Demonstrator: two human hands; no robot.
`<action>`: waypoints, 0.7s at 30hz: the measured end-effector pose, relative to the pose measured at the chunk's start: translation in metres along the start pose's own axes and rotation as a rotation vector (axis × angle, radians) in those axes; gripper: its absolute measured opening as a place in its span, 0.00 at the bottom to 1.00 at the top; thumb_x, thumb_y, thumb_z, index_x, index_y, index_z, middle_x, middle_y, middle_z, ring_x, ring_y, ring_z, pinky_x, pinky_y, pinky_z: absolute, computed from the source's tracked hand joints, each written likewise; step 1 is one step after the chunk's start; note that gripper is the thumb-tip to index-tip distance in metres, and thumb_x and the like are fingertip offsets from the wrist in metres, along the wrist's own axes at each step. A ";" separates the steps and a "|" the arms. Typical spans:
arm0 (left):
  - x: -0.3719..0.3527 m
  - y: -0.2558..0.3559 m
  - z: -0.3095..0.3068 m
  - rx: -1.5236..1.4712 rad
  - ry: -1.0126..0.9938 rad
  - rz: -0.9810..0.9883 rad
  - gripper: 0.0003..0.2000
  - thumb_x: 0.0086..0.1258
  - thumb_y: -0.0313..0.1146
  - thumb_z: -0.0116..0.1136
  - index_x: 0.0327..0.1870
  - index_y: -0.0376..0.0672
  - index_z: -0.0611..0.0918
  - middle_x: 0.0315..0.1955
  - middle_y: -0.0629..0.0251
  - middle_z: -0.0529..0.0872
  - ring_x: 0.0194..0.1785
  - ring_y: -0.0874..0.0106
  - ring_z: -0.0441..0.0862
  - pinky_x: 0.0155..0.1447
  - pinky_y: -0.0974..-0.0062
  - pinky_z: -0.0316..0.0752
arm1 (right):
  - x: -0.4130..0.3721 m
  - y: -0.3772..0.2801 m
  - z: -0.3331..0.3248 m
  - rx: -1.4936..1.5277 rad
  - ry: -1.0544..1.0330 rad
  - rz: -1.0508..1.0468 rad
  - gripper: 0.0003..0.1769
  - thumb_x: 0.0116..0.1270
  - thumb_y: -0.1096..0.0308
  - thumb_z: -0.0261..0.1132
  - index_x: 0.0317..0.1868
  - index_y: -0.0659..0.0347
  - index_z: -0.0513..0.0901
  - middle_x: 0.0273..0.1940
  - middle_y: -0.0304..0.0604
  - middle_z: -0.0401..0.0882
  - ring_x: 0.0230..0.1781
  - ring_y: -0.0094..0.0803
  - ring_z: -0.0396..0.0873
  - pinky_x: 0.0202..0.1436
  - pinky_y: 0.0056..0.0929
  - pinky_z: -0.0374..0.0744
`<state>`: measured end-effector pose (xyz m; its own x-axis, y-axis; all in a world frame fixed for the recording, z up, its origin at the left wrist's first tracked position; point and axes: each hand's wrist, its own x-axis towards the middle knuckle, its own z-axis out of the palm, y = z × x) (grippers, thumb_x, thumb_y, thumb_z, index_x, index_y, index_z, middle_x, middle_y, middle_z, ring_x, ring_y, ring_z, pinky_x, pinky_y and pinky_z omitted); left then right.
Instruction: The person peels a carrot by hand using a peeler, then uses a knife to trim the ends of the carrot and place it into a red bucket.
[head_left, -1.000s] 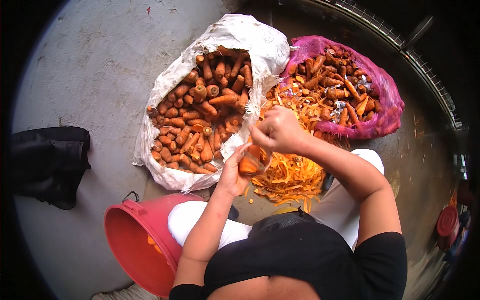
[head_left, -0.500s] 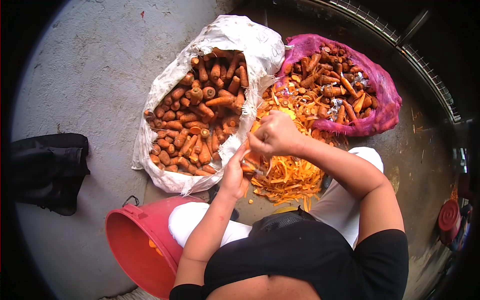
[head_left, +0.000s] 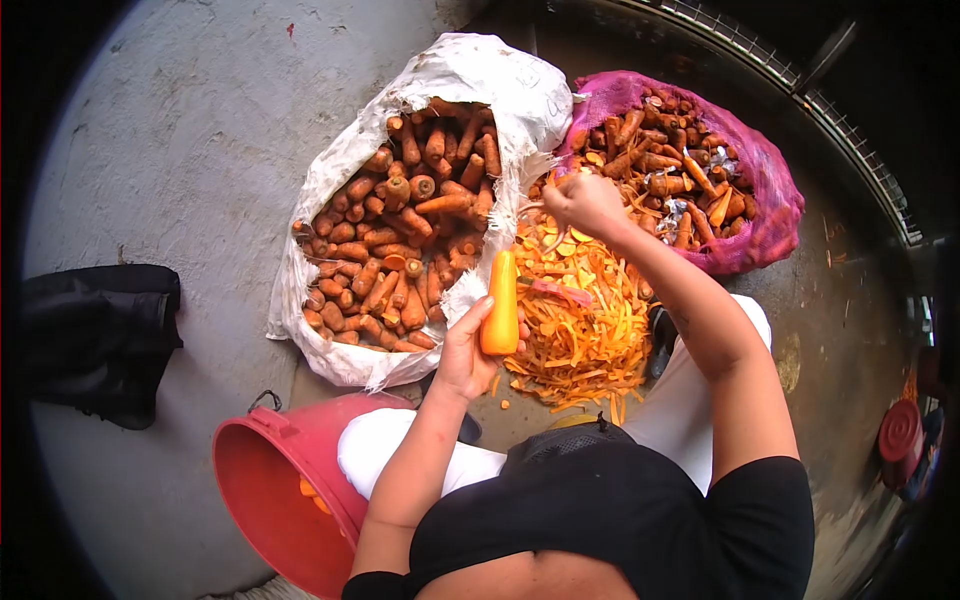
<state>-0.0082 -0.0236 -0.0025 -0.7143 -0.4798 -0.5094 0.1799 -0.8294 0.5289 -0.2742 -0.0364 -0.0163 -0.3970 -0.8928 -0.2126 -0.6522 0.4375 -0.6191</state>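
Observation:
A smooth, bright orange peeled carrot (head_left: 499,310) stands nearly upright in my left hand (head_left: 466,352), whose fingers wrap round its lower part. Up and to the right, my right hand (head_left: 585,205) is closed, with thin curved pieces sticking out on its left side; I cannot make out what it grips. Beneath both hands spreads a heap of orange peelings (head_left: 580,345). The open white sack (head_left: 530,95) to the left holds many unpeeled carrots (head_left: 380,235).
A pink mesh sack (head_left: 770,190) with carrot pieces lies at the upper right. The red bucket (head_left: 330,440) tilts at the lower left, some orange pieces inside. Dark cloth (head_left: 95,335) lies at far left. A round red object (head_left: 900,430) is at far right.
My right hand has moved up, away from my left hand. The peeled carrot now shows clearly in my left hand, where both hands were close together before.

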 end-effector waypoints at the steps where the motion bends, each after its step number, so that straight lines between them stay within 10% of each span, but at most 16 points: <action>1: 0.000 0.001 0.002 -0.008 -0.001 0.002 0.21 0.75 0.43 0.44 0.58 0.35 0.69 0.39 0.55 0.80 0.40 0.65 0.79 0.42 0.70 0.77 | -0.009 -0.013 -0.001 0.018 0.003 -0.058 0.24 0.65 0.49 0.53 0.20 0.51 0.87 0.16 0.38 0.80 0.16 0.29 0.78 0.26 0.33 0.77; 6: 0.004 -0.001 0.001 -0.005 -0.016 0.012 0.19 0.76 0.45 0.42 0.53 0.38 0.71 0.36 0.57 0.80 0.37 0.68 0.78 0.40 0.71 0.76 | -0.025 -0.025 0.011 0.047 0.087 -0.214 0.27 0.65 0.43 0.54 0.21 0.53 0.87 0.16 0.44 0.79 0.20 0.43 0.80 0.31 0.39 0.78; 14: 0.020 -0.003 -0.021 0.078 0.171 0.082 0.16 0.74 0.44 0.51 0.53 0.43 0.72 0.37 0.64 0.81 0.41 0.73 0.81 0.46 0.73 0.79 | 0.011 0.125 0.115 0.033 -0.305 0.168 0.41 0.62 0.28 0.50 0.33 0.64 0.86 0.36 0.55 0.83 0.40 0.45 0.83 0.44 0.40 0.78; 21: 0.028 0.005 -0.026 0.011 0.339 0.192 0.17 0.68 0.39 0.63 0.50 0.37 0.76 0.42 0.60 0.81 0.44 0.70 0.83 0.43 0.71 0.84 | -0.020 0.162 0.190 0.098 -0.052 0.383 0.30 0.59 0.44 0.66 0.46 0.66 0.79 0.41 0.57 0.83 0.45 0.51 0.80 0.50 0.43 0.76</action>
<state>-0.0099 -0.0484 -0.0321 -0.4036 -0.6950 -0.5950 0.2799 -0.7130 0.6429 -0.2493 0.0314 -0.2559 -0.5646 -0.6724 -0.4787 -0.3975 0.7298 -0.5563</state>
